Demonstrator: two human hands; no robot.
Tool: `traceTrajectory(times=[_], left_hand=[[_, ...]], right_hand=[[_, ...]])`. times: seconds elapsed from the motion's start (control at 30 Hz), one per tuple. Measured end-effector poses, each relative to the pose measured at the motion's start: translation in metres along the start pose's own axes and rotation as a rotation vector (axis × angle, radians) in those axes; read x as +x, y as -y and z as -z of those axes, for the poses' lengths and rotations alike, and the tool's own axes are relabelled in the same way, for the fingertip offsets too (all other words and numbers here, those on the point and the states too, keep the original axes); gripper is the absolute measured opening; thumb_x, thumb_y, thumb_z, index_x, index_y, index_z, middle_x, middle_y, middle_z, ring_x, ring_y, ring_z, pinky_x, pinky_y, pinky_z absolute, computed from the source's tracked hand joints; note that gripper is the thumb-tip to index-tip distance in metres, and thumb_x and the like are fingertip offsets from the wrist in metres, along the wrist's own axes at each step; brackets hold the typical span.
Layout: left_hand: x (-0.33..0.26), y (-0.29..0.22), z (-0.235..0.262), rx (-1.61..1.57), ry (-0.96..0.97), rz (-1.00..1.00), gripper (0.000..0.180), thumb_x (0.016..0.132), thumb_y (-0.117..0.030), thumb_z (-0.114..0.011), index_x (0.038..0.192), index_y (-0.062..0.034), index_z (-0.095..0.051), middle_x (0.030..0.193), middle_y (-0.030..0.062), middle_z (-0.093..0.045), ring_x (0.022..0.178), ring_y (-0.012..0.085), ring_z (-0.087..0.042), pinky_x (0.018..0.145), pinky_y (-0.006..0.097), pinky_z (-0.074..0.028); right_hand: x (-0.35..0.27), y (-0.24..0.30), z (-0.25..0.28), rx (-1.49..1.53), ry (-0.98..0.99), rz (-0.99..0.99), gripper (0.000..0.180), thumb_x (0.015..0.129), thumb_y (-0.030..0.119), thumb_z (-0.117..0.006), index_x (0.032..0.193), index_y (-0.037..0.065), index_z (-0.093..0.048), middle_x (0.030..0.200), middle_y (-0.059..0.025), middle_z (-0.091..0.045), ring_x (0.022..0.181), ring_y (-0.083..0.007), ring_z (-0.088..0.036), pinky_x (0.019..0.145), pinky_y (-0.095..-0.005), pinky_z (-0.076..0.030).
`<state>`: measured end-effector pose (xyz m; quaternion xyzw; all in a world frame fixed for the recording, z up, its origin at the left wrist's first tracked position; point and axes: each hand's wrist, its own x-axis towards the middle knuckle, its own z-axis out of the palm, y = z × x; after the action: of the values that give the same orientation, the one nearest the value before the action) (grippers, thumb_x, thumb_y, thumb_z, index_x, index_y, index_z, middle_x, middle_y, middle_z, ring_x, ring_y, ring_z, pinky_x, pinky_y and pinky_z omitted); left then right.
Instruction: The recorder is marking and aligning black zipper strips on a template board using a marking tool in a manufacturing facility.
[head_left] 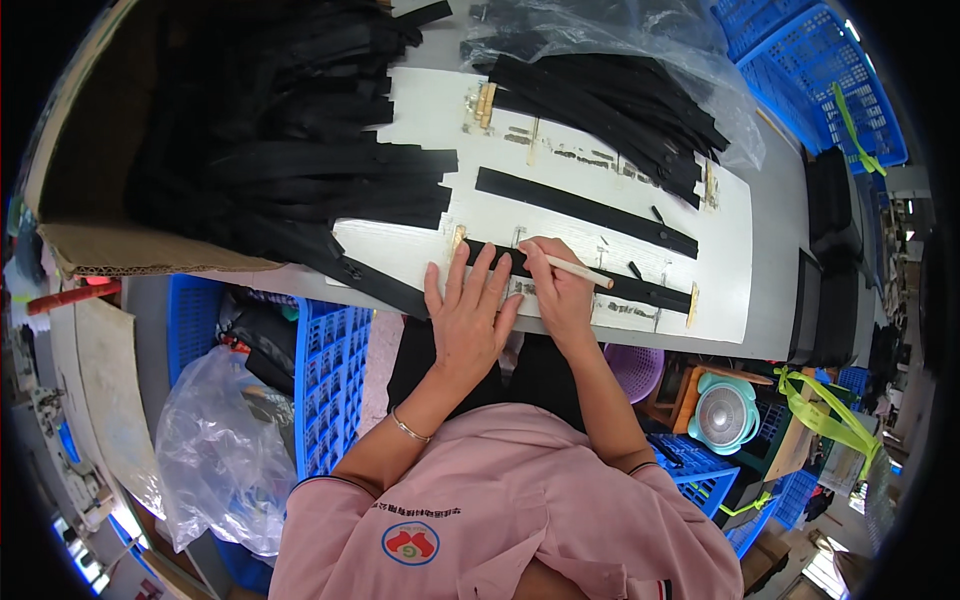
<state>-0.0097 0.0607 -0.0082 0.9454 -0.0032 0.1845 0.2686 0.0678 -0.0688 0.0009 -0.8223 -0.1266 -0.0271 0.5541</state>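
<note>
1. Spreading its fingers over a narrow black strip (640,288), my left hand (468,325) lies palm down and open, fingertips pointing away from me.
2. My right hand (562,305), just beside it, is closed around a pale pencil-like stick (575,267).
3. The stick's blunt end juts to the right and slightly toward me; the other end points left. Its tip is hard to make out among my fingers, so I cannot tell whether it touches the strip.
4. The strip lies on a white board (728,262) at the near edge of the grey worktop (778,205). Its long axis runs left to right, slanting toward me at the right.
5. My fingers hide portions of its left half; the right half is mostly visible.
6. Farther off, a second black strip (570,207) lies nearly parallel, its whole length showing.
7. At left, a dark heap of strips (300,180) spills from a cardboard box (130,250); deep inside, single strips blur together.
8. Clear plastic (690,60) partly covers another pile (610,110) beyond.
</note>
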Motion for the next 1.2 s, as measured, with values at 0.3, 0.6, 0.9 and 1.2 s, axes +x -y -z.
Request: traceTrajectory(times=[0.3, 0.6, 0.9, 1.2], left_hand=[[0.000, 0.001, -0.004, 0.044, -0.016, -0.011, 0.046, 0.092, -0.027, -0.072, 0.133, -0.0073, -0.067, 0.145, 0.0101, -0.058, 0.145, 0.0333, -0.042, 0.120, 0.058, -0.015], [0.001, 0.000, -0.005, 0.068, -0.001, -0.031, 0.045, 0.092, -0.026, -0.072, 0.133, -0.0076, -0.067, 0.147, 0.0104, -0.057, 0.146, 0.0342, -0.041, 0.121, 0.059, -0.014], [0.000, -0.001, -0.002, 0.070, 0.016, -0.032, 0.047, 0.093, -0.023, -0.071, 0.137, -0.0066, -0.065, 0.148, 0.0117, -0.056, 0.147, 0.0361, -0.038, 0.122, 0.057, -0.012], [0.013, -0.039, -0.012, -0.120, 0.045, -0.074, 0.050, 0.092, -0.018, -0.071, 0.139, -0.0060, -0.062, 0.147, 0.0128, -0.056, 0.143, 0.0344, -0.045, 0.122, 0.056, -0.018]], right_hand=[[-0.002, 0.000, 0.005, 0.097, 0.080, -0.002, 0.020, 0.098, 0.011, -0.062, 0.088, -0.004, -0.071, 0.074, -0.0114, -0.069, 0.061, -0.0174, -0.064, 0.056, -0.0299, -0.048], [-0.002, -0.004, 0.014, 0.142, 0.127, -0.009, 0.021, 0.098, 0.013, -0.062, 0.086, -0.002, -0.070, 0.069, -0.0109, -0.067, 0.059, -0.0157, -0.062, 0.055, -0.0306, -0.047], [-0.015, -0.014, 0.087, -0.028, -0.241, -0.161, 0.028, 0.104, 0.013, -0.056, 0.089, -0.004, -0.072, 0.071, -0.0023, -0.061, 0.066, -0.0056, -0.051, 0.059, -0.0227, -0.039], [-0.017, -0.023, 0.087, -0.021, -0.241, -0.150, 0.024, 0.101, 0.010, -0.059, 0.088, -0.006, -0.071, 0.076, -0.0100, -0.070, 0.066, -0.0118, -0.061, 0.061, -0.0278, -0.048]])
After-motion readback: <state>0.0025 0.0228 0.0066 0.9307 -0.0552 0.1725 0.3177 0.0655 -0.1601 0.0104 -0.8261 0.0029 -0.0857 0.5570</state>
